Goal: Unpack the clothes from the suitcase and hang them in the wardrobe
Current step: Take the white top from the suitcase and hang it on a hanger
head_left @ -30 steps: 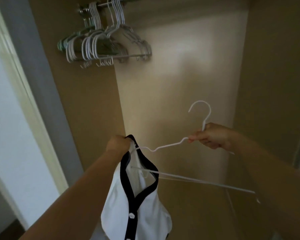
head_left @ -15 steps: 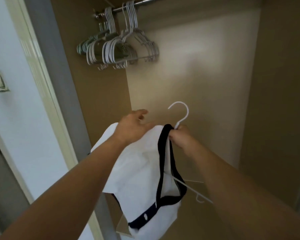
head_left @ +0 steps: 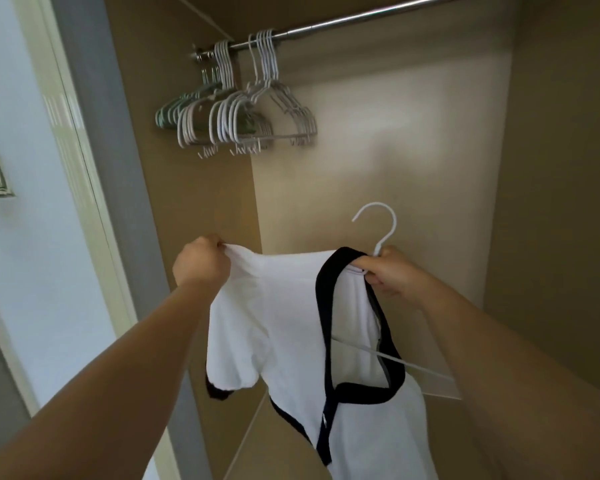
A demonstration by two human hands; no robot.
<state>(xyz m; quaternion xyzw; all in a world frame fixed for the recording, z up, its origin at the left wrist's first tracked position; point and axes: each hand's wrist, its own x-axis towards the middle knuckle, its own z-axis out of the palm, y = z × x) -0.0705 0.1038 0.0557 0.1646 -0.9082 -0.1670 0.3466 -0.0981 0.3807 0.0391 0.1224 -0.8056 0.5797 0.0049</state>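
A white top with black trim [head_left: 284,327] hangs in front of me inside the open wardrobe. My left hand [head_left: 200,263] pinches its shoulder seam and stretches it out to the left. My right hand [head_left: 392,271] grips the neck of a white wire hanger [head_left: 383,233] together with the black collar. The hanger's hook points up above my right hand, and its lower bar shows through the neckline and juts out to the right. The hanger's left arm is hidden under the cloth.
A metal rail [head_left: 361,17] crosses the top of the wardrobe. Several empty white and green hangers [head_left: 243,116] are bunched at its left end; the rest of the rail is bare. The beige back wall [head_left: 378,161] is lit. A white door frame [head_left: 70,133] stands at left.
My left hand went from holding the collar to pinching the shoulder and pulling it left. The top now lies over the hanger. The view tilted up, showing more rail.
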